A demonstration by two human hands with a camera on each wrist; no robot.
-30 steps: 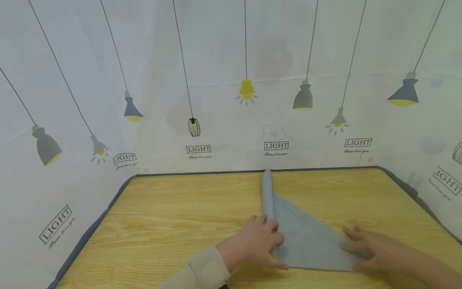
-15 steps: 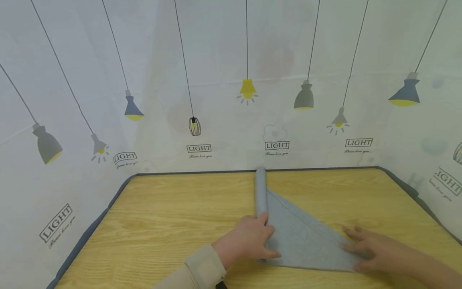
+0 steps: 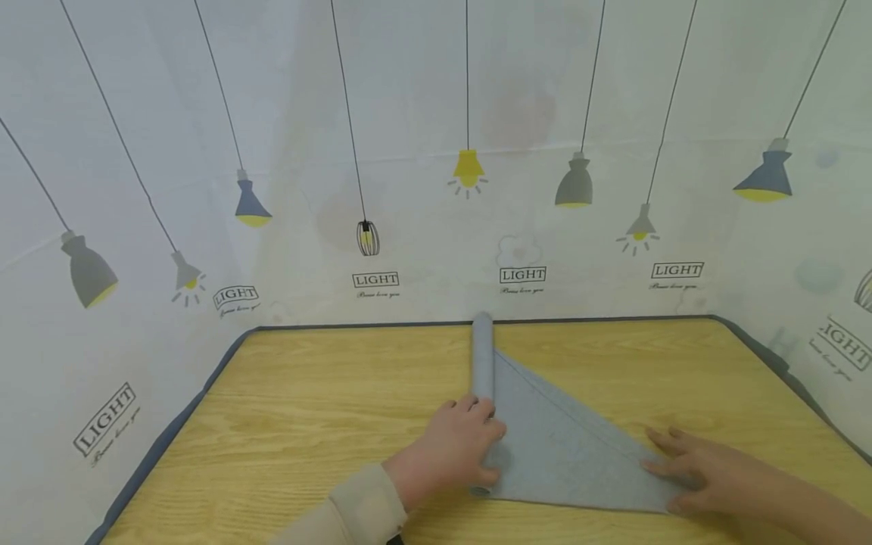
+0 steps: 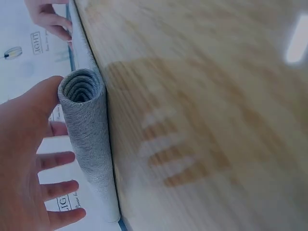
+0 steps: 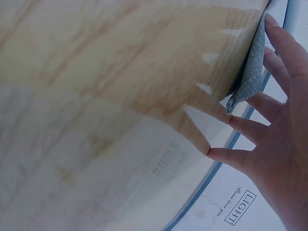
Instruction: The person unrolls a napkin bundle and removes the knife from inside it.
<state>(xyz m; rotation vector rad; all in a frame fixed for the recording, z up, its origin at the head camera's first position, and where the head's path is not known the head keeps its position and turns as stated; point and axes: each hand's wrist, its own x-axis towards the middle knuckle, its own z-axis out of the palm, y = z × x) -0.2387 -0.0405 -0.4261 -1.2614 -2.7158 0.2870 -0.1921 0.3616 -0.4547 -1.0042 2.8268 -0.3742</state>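
Note:
A grey-blue cloth (image 3: 562, 443) lies on the wooden table, its left side wound into a long tube and its flat part tapering to a corner at the right. In the left wrist view the near end of the rolled part (image 4: 86, 125) shows several spiral layers. My left hand (image 3: 459, 446) rests over the near half of the roll, thumb at its near end and fingers spread along it. My right hand (image 3: 708, 469) touches the flat right corner with spread fingers. In the right wrist view the cloth's corner (image 5: 250, 79) lies under its fingers, two fingertips on the bare table.
The wood-grain tabletop (image 3: 306, 393) has a dark blue edge (image 3: 375, 326) at the back. A white curtain (image 3: 409, 98) printed with hanging lamps and "LIGHT" labels surrounds it on three sides. The roll's far end reaches the back edge.
The rolled part has moved left with my left hand, whose fingers shifted along the roll, and more flat cloth shows between roll and right corner. My right hand has stayed in place.

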